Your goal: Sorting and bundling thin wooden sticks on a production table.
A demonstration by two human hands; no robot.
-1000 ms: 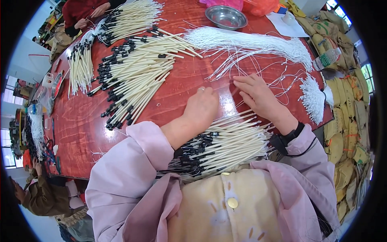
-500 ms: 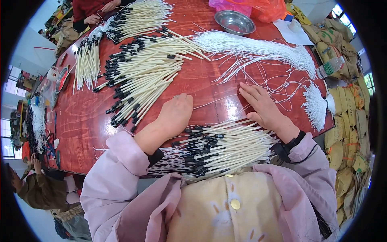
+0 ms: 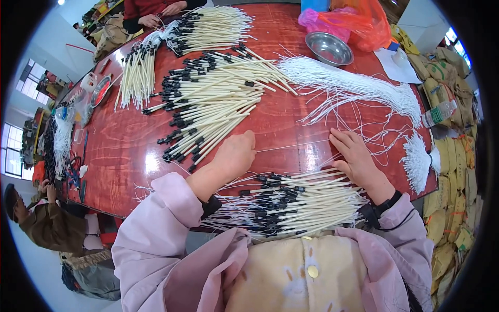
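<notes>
My left hand (image 3: 235,155) is closed, its fingertips pinching the end of a thin white string (image 3: 293,146). That string runs taut just above the red table (image 3: 125,177) toward my right hand (image 3: 357,160). My right hand lies flat with its fingers stretched out, the fingertips at the string's other side. Between my wrists, at the table's near edge, lies a pile of cream-coloured sticks with black end pieces (image 3: 306,200). White strings (image 3: 228,210) trail from its left side. Beyond my left hand is a larger fan of the same sticks (image 3: 218,96).
A long hank of white strings (image 3: 353,83) spreads at the far right, beside a tied white bundle (image 3: 416,164). A metal bowl (image 3: 329,49), plastic bags (image 3: 358,26) and a bottle (image 3: 441,113) stand near the far edge. Other people (image 3: 161,13) sit around the table.
The whole view has shifted, so the table's contents appear farther right and lower. My hands keep nearly the same pose, with the string still stretched between them.
</notes>
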